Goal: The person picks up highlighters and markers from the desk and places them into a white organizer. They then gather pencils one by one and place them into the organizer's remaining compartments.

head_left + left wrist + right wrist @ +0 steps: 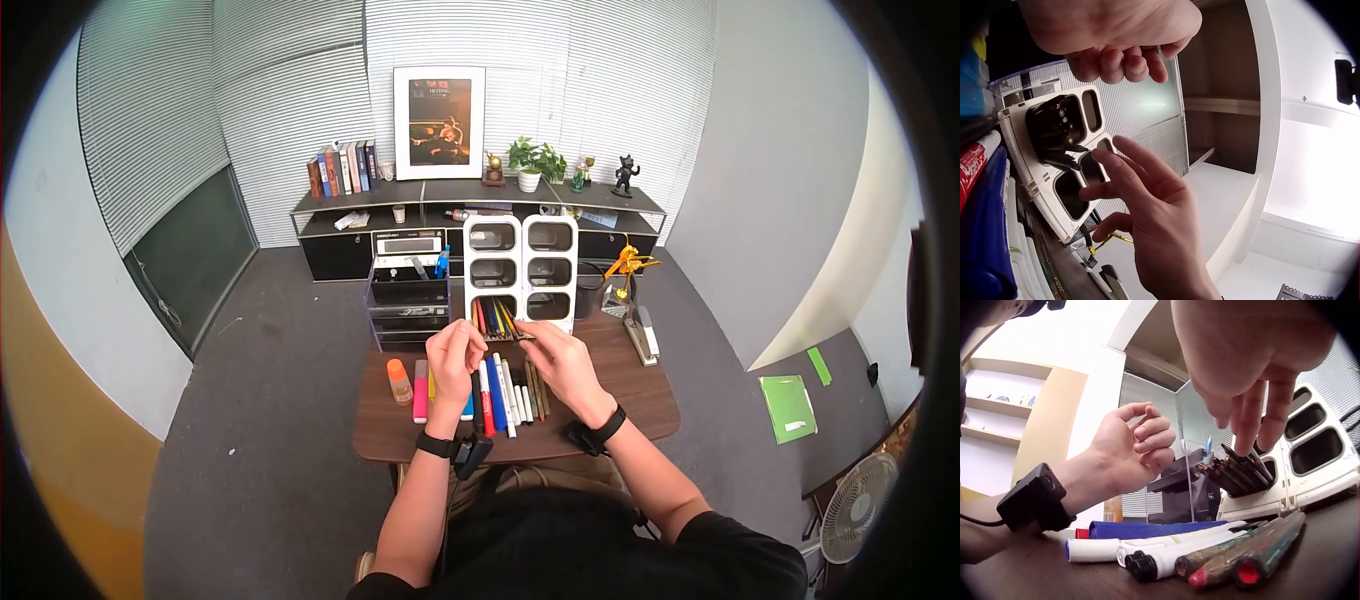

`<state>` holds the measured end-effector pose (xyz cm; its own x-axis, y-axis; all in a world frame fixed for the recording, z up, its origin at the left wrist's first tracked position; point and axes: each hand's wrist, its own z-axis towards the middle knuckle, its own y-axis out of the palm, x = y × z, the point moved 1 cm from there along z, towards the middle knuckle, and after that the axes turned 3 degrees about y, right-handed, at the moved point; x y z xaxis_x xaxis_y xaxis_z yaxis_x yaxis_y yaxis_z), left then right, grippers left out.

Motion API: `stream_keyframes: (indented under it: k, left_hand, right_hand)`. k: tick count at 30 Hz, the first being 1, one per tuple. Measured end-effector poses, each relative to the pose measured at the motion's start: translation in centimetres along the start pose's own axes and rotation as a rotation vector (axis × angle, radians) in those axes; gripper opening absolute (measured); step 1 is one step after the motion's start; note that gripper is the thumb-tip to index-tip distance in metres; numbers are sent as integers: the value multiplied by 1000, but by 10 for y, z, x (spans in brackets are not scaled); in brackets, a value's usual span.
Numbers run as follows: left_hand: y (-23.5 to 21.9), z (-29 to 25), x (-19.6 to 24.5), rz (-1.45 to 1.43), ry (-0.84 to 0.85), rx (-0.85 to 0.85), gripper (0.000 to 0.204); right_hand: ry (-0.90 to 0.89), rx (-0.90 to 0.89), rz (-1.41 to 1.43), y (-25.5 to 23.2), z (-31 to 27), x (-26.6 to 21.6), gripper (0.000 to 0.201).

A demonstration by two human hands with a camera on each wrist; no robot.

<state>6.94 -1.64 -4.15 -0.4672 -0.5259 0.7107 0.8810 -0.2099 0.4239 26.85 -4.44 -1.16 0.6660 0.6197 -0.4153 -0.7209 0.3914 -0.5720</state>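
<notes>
A white organizer [521,262] with two columns of rounded compartments stands on the desk. Its lower left compartment holds a bundle of coloured pencils [492,316], their ends sticking out toward me. My right hand [565,365] is beside them, fingers extended and relaxed; in the left wrist view its fingertips [1099,155] come right up to the pencil ends. My left hand [453,358] hovers left of the bundle, fingers loosely curled and holding nothing, as the right wrist view shows. Below the hands lie a blue marker [497,396], several white markers [1191,549] and worn brownish pencils [1266,556].
An orange-capped glue bottle [399,383] and a pink highlighter [420,393] are at the left. A clear desk rack [408,305] with pens adjoins the organizer. To the right are a stapler [642,336] and an orange figure [630,262]. Behind is a low black cabinet [335,256].
</notes>
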Motion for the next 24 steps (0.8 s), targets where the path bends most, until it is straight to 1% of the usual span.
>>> stream_keyframes:
  k: [2,3,5,6,8,9,11,12,14,15,17,21,24]
  left_hand:
    - [0,0,0,4,0,-1,45]
    - [0,0,-1,4,0,-4,45]
    - [-1,0,-2,11,10,-8,46]
    - [-1,0,-2,11,10,-10,46]
    - [0,0,-1,0,12,-11,46]
    - [0,1,-1,0,12,-12,46]
    - [0,0,-2,10,15,-4,46]
    - [0,0,-2,10,13,-6,46]
    - [-1,0,-3,8,20,-3,46]
    - [-1,0,-4,9,20,-5,46]
    - [-2,1,-4,5,16,-7,47]
    - [-3,1,-5,10,17,-16,47]
    - [-1,0,-3,23,25,-17,47]
  right_hand:
    - [-136,47,14,1,2,2,26]
    - [-135,50,13,-2,2,-1,26]
    - [-39,-36,0,-8,3,-6,22]
    - [-39,-34,0,-9,3,-5,22]
    - [87,-95,-45,-11,2,-1,14]
    - [88,-94,-45,-12,2,1,14]
    - [178,-195,-162,-14,0,9,11]
    - [181,-194,-162,-14,-3,16,11]
    - [222,-370,-209,-9,-9,33,12]
    - [223,-369,-209,-9,-11,36,12]
    - [273,-478,-291,-7,-16,42,13]
    - [309,-479,-290,-5,-20,52,14]
    - [356,-503,-327,-8,-21,59,20]
